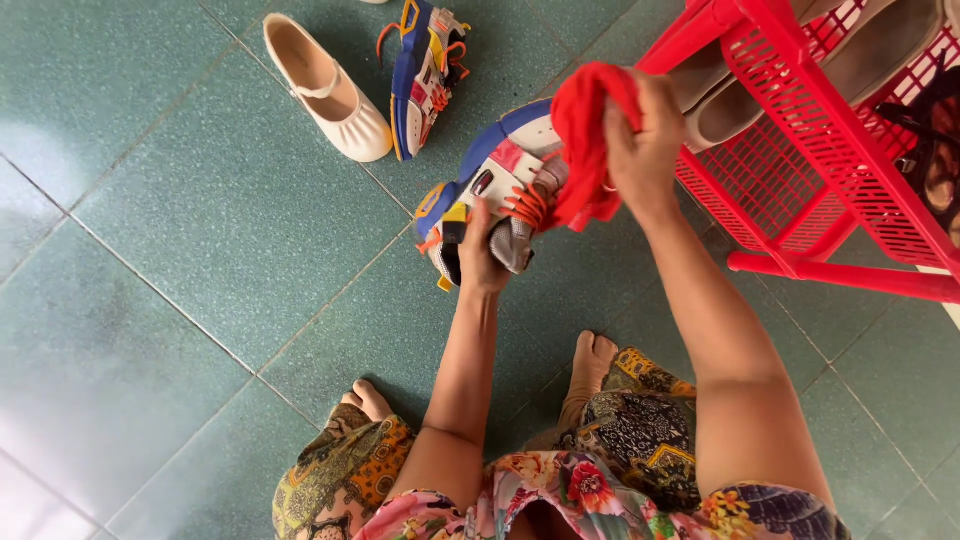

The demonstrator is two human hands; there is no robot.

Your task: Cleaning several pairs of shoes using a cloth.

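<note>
My left hand (pixel 480 255) grips a multicoloured sneaker (pixel 490 175) with a white, blue and yellow body and orange laces, held above the floor. My right hand (pixel 640 140) is closed on a red cloth (pixel 590 140) and presses it against the sneaker's upper side. The matching second sneaker (pixel 425 70) lies on its side on the floor further away.
A cream flat shoe (pixel 330 90) lies on the green tiled floor (pixel 180 250) beside the second sneaker. A red plastic shoe rack (pixel 810 150) stands at the right, holding beige shoes (pixel 860 60) and a dark sandal. My bare feet and patterned clothes are below.
</note>
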